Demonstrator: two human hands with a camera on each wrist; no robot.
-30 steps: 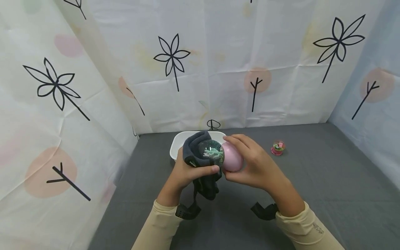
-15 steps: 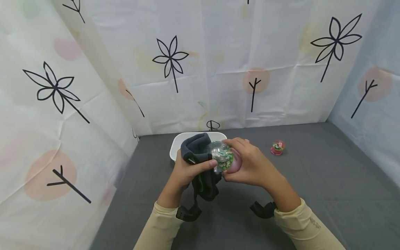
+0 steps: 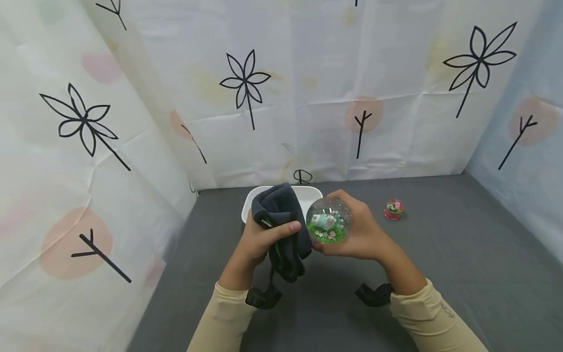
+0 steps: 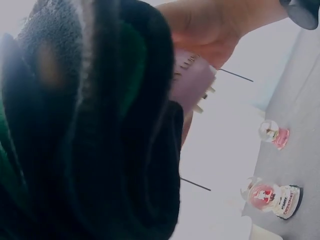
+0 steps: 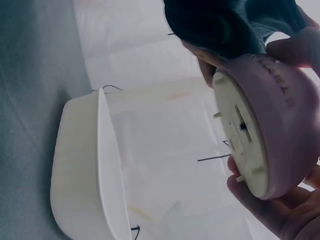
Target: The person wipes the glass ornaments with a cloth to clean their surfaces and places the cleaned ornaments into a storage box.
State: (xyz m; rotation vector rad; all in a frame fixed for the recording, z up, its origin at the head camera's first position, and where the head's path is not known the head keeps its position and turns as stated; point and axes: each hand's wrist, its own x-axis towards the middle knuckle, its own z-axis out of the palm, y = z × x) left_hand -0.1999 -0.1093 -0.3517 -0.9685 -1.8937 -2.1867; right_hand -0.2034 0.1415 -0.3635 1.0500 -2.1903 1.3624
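In the head view my left hand (image 3: 257, 239) grips a bunched dark grey cloth (image 3: 281, 208), with the thumb lying across its front. That cloth fills much of the left wrist view and shows some green. My right hand (image 3: 365, 230) holds a snow globe (image 3: 328, 221) with its glass dome tipped toward the head camera. Inside the dome are a pale figure, green ground and tiny flowers. In the right wrist view the globe's pink base (image 5: 290, 120) shows a cream underside with a small switch. Cloth and globe are close together; whether they touch I cannot tell.
A white plastic tub (image 3: 310, 194) stands behind the hands. To the right on the grey table is a small snow globe (image 3: 393, 209) with a pink base. Another globe with a white lettered base (image 4: 288, 201) shows in the left wrist view. Printed fabric encloses the table.
The snow globe has turned in my right hand, so its dome now faces the head camera instead of the pink base. The cloth has come away from the dome, in my left hand throughout.
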